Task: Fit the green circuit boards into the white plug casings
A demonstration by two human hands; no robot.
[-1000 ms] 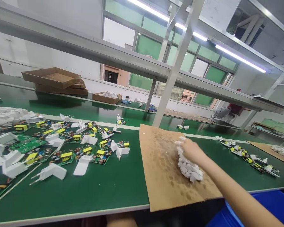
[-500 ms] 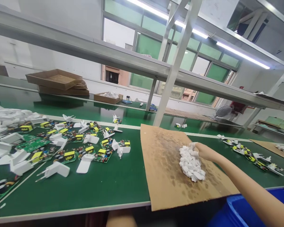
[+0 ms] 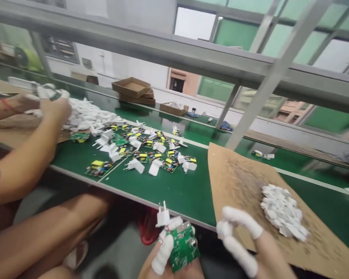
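Observation:
Low in front of the bench, my left hand (image 3: 159,257), white covers on its fingers, is closed around a green circuit board (image 3: 185,250). A white two-pin plug housing (image 3: 163,217) sticks up beside the board. My right hand (image 3: 246,242) is to the right of it, over the cardboard's near edge. Its covered fingertips curl together on a small white lump (image 3: 225,229), hard to tell from the finger covers. Beyond that hand, a pile of white lumps (image 3: 283,213) lies on the stained cardboard sheet (image 3: 235,174).
Circuit boards with yellow transformers (image 3: 144,157) and white plug housings (image 3: 155,167) cover the green bench (image 3: 151,186) to the left. Another person's hands (image 3: 56,104) work at a white heap (image 3: 84,112). A slanted post (image 3: 250,112) rises behind the cardboard.
My view has swung left and down, bringing another person's arms into sight. My right hand has come back from the white pile, and my left hand now shows with the circuit board.

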